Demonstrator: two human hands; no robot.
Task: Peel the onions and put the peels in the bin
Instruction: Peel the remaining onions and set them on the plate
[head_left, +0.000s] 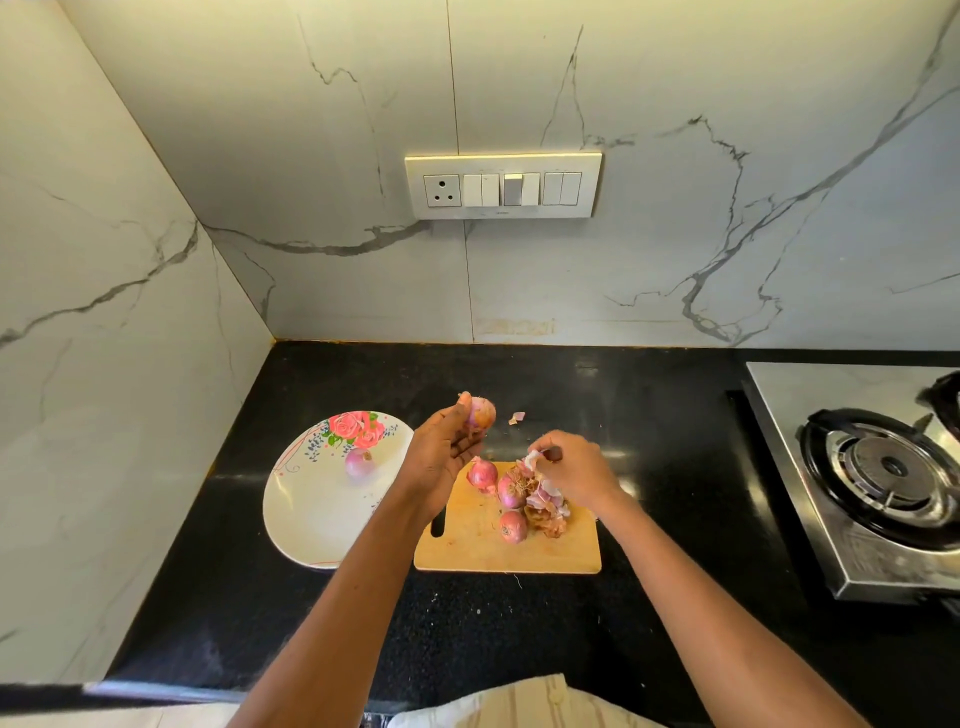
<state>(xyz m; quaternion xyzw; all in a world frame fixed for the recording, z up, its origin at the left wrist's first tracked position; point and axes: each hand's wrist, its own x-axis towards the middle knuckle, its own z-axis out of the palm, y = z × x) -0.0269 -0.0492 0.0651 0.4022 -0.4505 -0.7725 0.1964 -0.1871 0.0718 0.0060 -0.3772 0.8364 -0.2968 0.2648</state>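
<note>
My view: a kitchen corner.
I see grey-veined marble walls (675, 156), a switch panel (503, 185), black countertop (311, 623), steel gas stove (878, 478).

Wooden board (483, 551) matt; counter (322, 613) glossy speckled stone, perhaps granite; stove (810, 415) shiny steel.

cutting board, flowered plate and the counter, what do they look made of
Rectangular tan cutting board: likely wood or bamboo, matte, pale grain, slot handle. Round white plate with red roses: glossy, ceramic or melamine; cannot tell which. Black countertop: polished speckled stone, probably granite, reflecting light.
</note>
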